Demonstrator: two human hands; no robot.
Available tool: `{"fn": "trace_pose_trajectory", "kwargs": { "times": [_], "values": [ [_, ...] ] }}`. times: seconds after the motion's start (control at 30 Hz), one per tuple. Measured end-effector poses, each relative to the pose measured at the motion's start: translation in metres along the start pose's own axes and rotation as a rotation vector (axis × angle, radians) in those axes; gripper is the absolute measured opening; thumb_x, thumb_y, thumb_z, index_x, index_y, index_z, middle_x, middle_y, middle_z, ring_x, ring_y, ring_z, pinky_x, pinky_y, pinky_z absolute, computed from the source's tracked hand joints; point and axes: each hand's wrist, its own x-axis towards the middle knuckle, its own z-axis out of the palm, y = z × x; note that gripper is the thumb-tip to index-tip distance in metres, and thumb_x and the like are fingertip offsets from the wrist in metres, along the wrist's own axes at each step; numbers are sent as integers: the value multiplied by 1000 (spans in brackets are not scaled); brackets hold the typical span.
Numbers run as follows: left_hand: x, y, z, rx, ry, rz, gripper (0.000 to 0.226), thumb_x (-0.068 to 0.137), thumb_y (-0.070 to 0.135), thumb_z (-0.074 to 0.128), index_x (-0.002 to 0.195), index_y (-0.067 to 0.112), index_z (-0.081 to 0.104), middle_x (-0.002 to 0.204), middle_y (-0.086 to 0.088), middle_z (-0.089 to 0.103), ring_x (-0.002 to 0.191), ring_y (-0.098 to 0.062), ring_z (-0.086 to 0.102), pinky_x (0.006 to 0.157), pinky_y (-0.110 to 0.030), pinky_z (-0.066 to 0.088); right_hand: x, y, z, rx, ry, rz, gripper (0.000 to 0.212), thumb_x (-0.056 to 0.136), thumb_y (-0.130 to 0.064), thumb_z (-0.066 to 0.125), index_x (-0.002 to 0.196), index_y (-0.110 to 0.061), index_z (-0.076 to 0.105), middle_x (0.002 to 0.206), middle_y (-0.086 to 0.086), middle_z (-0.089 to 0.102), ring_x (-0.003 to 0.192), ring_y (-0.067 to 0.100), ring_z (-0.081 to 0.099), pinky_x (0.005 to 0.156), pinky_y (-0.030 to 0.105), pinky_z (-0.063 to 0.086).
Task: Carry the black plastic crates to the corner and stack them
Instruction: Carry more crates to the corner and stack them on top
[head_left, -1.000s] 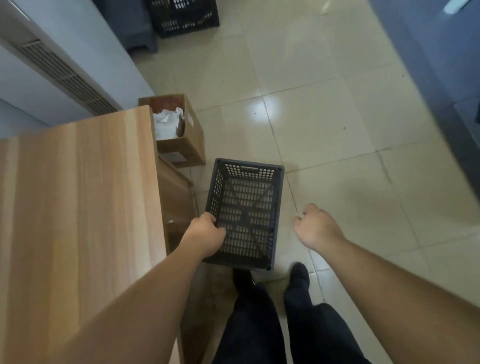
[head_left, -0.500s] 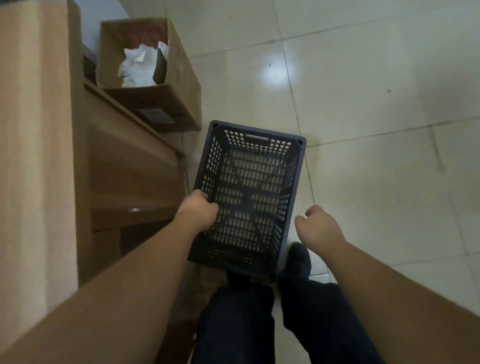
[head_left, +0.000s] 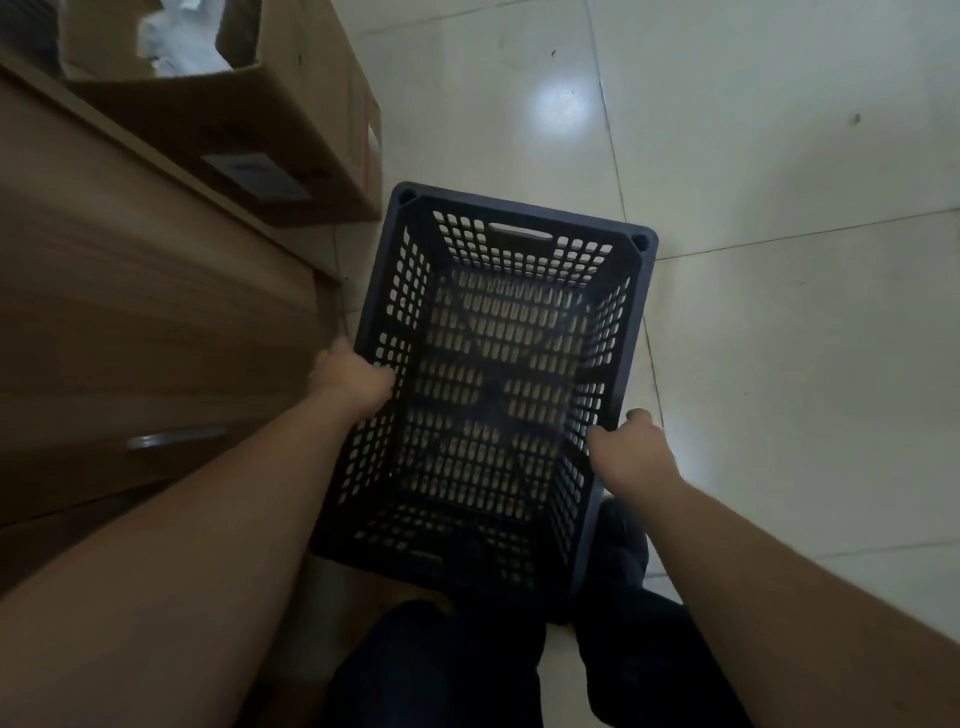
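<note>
An empty black plastic crate (head_left: 519, 249) with perforated walls fills the middle of the head view, its open top facing me, above the tiled floor. My left hand (head_left: 353, 384) grips the crate's left rim, fingers curled over the edge. My right hand (head_left: 631, 452) has closed on the right rim near the close corner. The crate's near end overlaps my dark trousers and shoes below.
A wooden cabinet (head_left: 130, 322) with a metal drawer handle (head_left: 176, 438) stands close on the left. A cardboard box (head_left: 291, 130) with crumpled paper sits on the floor just beyond it, next to the crate's far left corner. Pale floor tiles (head_left: 779, 338) stretch to the right.
My right hand, which hung free beside the crate, has moved in and taken the right rim. My head has dropped closer, so the crate looks larger. The left hand has kept its grip.
</note>
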Motion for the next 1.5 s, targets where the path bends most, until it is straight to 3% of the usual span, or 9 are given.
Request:
{"fn": "trace_pose_trajectory", "kwargs": {
  "times": [0.13,0.27,0.53,0.67,0.8,0.97,1.13,1.27,1.5],
  "values": [
    [12,0,0,-132,-89,-66,69,99,33,67,159,11,40,150,-17,58,135,-39,57,113,-53,47,13,-2,4,120,-36,33,42,96,-21,53,134,-2,49,121,17,62,95,30,62,57,27,45],
    [10,0,-12,-286,-160,-140,56,99,36,67,148,10,54,131,-13,69,120,-35,66,105,-51,53,15,-5,-5,292,-59,123,36,91,-19,55,120,0,61,106,15,67,91,33,67,77,38,59],
    [-78,25,-50,-444,-174,-131,31,102,31,63,122,8,66,112,-13,74,101,-32,71,92,-44,59,-39,-23,-86,263,29,92,29,97,-19,53,114,3,62,89,11,62,75,28,59,67,35,45],
    [-139,43,-81,-525,-200,-111,53,89,42,67,127,6,66,113,-16,78,103,-37,76,98,-51,61,-89,-39,-145,228,94,68,26,99,-20,52,110,2,60,80,10,54,64,24,48,54,30,37],
    [-205,65,-120,-576,-211,-75,49,85,38,68,119,4,69,106,-18,80,100,-39,77,100,-54,61,-149,-53,-205,226,190,39,23,96,-23,56,105,-2,62,88,12,64,79,33,62,72,36,54],
    [-310,93,-184,-631,-251,-13,20,103,23,62,105,5,70,103,-17,79,98,-35,77,97,-50,62,-233,-71,-284,183,280,-22,23,97,-23,56,95,-1,63,77,8,62,67,26,58,57,29,43],
    [-393,107,-244,-633,-208,89,22,105,22,59,108,3,70,110,-21,79,104,-39,77,96,-51,62,-310,-90,-355,186,321,-70,26,98,-28,55,85,-6,60,85,13,66,74,31,61,69,34,51],
    [-455,118,-278,-667,-158,145,23,107,22,56,113,3,69,107,-20,77,98,-37,76,82,-49,63,-349,-105,-410,142,282,-155,28,95,-29,56,103,-4,65,99,16,71,88,36,68,85,45,59],
    [-536,121,-311,-781,20,124,18,107,26,58,105,9,63,100,-17,72,86,-32,72,69,-41,55,-406,-140,-480,90,137,-339,23,102,-20,51,108,-3,65,101,16,72,85,32,67,66,34,56]
  ]
}}
